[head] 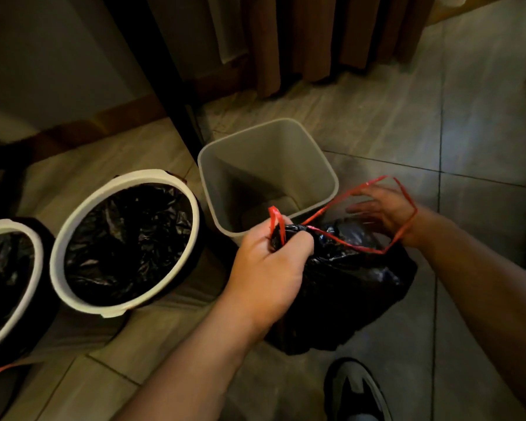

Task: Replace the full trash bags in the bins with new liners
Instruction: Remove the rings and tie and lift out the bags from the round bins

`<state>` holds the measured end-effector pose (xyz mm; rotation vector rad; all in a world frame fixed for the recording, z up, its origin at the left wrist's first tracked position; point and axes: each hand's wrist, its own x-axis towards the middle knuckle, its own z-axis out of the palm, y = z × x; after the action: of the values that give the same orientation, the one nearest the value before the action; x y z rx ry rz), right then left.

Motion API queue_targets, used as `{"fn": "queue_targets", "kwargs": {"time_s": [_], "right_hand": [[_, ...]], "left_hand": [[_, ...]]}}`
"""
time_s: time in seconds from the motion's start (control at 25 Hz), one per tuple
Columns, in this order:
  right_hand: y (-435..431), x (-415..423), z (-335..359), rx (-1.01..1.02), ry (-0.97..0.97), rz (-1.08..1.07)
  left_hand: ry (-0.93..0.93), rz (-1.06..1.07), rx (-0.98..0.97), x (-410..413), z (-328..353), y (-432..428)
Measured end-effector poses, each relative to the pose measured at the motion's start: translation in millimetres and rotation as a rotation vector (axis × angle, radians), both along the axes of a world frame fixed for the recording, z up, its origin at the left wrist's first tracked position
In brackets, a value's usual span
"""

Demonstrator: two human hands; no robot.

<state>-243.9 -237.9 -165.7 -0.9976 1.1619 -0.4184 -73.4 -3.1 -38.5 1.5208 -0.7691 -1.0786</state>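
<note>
Black plastic, bunched at the neck, fills the left hand [268, 262]: its fingers are curled tight round the gathered mouth of the full bag [346, 287], pinching it closed along with a short loop of the red drawstring [377, 252]. The bag hangs or rests low over the tiled floor [483, 132], just in front of the grey square bin [271, 153] and beside a shoe [356, 387]. The right hand [383, 211] sits inside the larger loop of the drawstring, fingers spread and fairly straight, the cord passing round the wrist and stretched wide; it reads as the tying-off of the bag. The grey bin, which stands toward the far edge of the floor near the curtain [301, 41], is bare inside, with no liner in it, so its full bag appears to be the one in hand. Toward the floor's left edge a round bin [140, 174] with a white rim holds a black liner [128, 241] that looks slack and largely empty, and a second round bin [38, 256], cut off by the picture's side, is lined [3, 268] the same way. By my judgement the job is well past halfway: two bins look freshly lined, the third is emptied. Left to do are knotting this bag, setting it aside, and fitting a new liner in the grey bin; no spare liner is visible.
</note>
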Motion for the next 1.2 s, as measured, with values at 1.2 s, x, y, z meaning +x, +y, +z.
{"fn": "queue_targets", "kwargs": {"time_s": [1.2], "right_hand": [[143, 193, 170, -1.251, 0.431, 0.728]], "left_hand": [[-0.237, 0.242, 0.293, 186, 21, 166]]}}
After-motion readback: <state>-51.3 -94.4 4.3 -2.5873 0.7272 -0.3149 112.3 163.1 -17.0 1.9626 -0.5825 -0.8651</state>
